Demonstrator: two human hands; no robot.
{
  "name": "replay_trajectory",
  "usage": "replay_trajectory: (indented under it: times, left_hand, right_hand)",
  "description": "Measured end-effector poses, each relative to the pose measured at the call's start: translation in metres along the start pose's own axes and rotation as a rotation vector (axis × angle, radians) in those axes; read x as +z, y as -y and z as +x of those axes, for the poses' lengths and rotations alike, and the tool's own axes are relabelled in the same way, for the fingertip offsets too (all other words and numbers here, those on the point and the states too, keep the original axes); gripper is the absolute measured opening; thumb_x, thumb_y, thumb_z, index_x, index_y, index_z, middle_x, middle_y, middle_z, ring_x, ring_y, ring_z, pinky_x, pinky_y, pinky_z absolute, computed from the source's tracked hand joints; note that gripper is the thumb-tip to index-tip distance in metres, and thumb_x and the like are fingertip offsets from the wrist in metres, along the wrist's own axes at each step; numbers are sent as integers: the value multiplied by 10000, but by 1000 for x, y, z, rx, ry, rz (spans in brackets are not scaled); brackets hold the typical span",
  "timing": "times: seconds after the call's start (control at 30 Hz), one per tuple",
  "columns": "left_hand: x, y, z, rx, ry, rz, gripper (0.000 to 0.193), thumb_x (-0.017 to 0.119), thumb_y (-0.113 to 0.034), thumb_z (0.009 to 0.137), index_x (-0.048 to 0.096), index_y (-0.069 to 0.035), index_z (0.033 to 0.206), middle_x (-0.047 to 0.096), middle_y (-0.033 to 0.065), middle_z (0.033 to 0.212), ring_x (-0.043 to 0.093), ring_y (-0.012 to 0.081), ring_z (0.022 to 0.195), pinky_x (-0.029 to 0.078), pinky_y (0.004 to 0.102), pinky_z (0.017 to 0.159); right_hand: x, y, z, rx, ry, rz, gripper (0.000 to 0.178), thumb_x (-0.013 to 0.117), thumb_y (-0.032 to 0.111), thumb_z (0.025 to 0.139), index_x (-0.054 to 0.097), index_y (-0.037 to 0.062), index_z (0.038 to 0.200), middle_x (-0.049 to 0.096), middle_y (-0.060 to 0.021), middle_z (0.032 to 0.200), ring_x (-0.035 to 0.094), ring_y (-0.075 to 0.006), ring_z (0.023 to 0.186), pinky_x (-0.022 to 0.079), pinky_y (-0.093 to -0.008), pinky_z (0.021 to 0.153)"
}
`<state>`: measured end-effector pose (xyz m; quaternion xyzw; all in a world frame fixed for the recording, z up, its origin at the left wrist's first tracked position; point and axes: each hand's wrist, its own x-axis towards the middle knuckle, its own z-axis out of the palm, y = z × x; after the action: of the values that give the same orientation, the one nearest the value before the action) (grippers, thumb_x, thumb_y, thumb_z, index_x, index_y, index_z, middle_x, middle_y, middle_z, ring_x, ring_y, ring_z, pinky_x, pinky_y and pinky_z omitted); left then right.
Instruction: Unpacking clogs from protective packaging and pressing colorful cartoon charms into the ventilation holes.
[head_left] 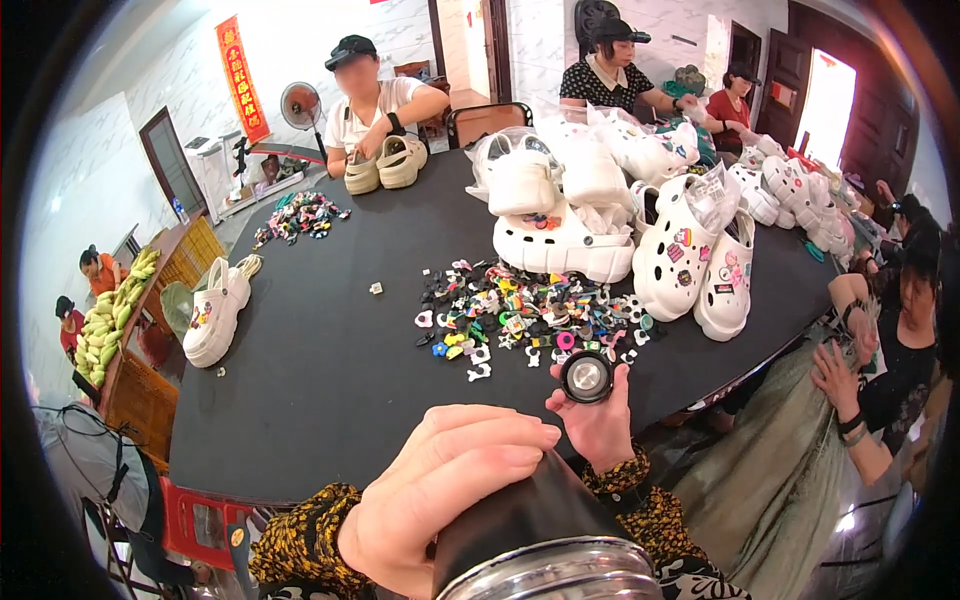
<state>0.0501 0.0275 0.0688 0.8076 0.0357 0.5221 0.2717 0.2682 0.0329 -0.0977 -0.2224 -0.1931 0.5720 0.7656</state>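
Note:
Close to the camera, my left hand (440,490) wraps around a black thermos flask (535,510), which is tilted with a shiny metal rim at its near end. Just beyond it, my right hand (602,432) holds a round black lid (587,378) between thumb and fingers. The lid's silvery inner face points toward the camera, and it is apart from the flask. A loose pile of small colourful shoe charms (530,315) lies on the table past my right hand. Beside the pile, white clogs (672,255) carry charms on their uppers.
The black table (320,400) bears more bagged white clogs (560,165), a white clog pair (217,310) at left and another charm pile (300,217). Across it a person (375,110) handles beige clogs (385,165). Other people work at right. A red stool (205,520) stands lower left.

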Motion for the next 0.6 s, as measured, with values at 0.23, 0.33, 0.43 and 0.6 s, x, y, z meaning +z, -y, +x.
replay_trajectory:
  times: [0.23,0.33,0.43,0.6]
  left_hand:
    - [0,-12,10,-63,50,31,283,575,-157,875,458,-53,1111,638,254,986,617,347,950,471,470,900]
    - [2,-12,10,-45,46,29,283,577,-155,876,459,-54,1113,639,250,990,617,346,951,472,468,899]
    - [2,-12,11,-37,42,33,283,579,-154,877,460,-55,1114,639,247,993,617,345,952,473,467,898]
    - [-6,-12,11,-40,118,63,277,559,-138,888,446,-64,1129,633,249,1021,615,353,966,466,478,904]
  right_hand:
    - [-1,-1,0,0,-7,-8,615,266,598,954,545,89,1157,604,-154,1085,593,-216,766,469,-411,757]
    - [0,1,-1,-4,1,-3,615,270,601,952,543,90,1159,601,-152,1085,591,-216,765,465,-410,757]
    - [0,1,0,-1,0,0,613,273,602,950,537,91,1164,600,-148,1086,589,-214,762,463,-408,756]
    - [0,1,-1,7,5,-2,612,270,601,951,528,93,1173,598,-143,1088,584,-209,752,461,-406,757]
